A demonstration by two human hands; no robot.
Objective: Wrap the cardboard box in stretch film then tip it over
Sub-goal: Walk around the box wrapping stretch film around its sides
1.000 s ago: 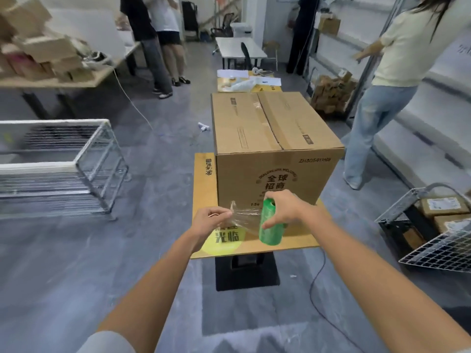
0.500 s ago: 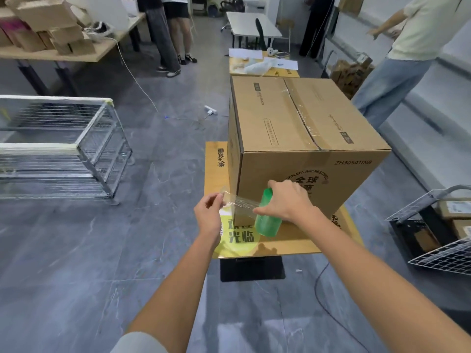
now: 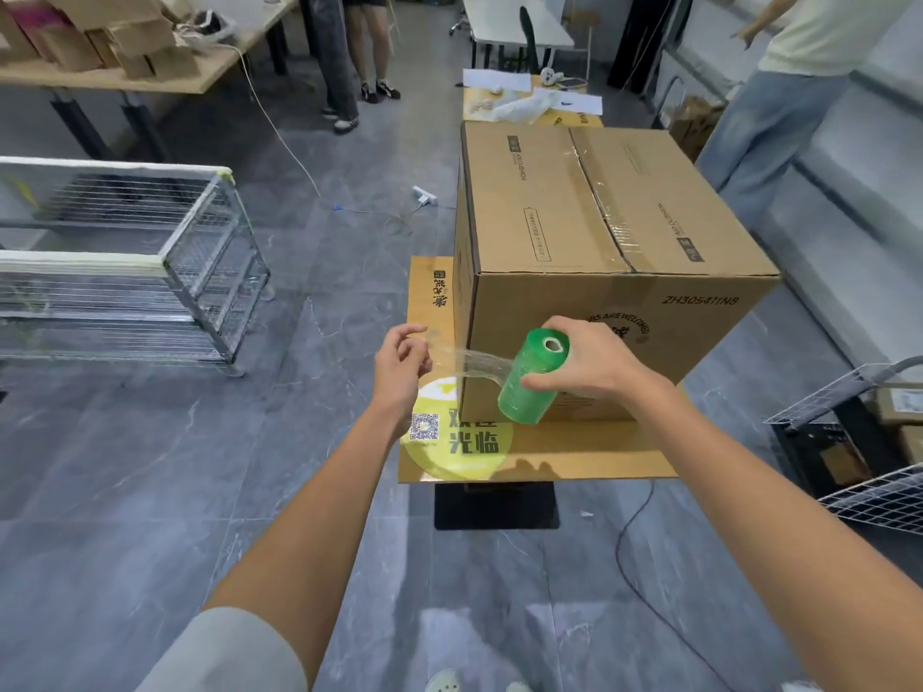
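The right hand (image 3: 584, 364) had its fingers curled around the green film roll (image 3: 532, 376) just before the cardboard box (image 3: 599, 272). The left hand (image 3: 399, 364) pinched the film's loose end (image 3: 449, 353), beside the box's corner.

Tilts green roll (image 3: 532, 377) off upright in right hand (image 3: 589, 364), core end now toward camera. Stretches film (image 3: 474, 362) longer from left hand (image 3: 399, 362), across near-left corner of cardboard box (image 3: 599, 217).

You have bright, even overhead light; shadows are soft, one faint patch on the table (image 3: 599, 459). The floor (image 3: 125, 491) gives dull glare, the stretch film (image 3: 474, 362) glints. Edges bow; the far background looks soft.
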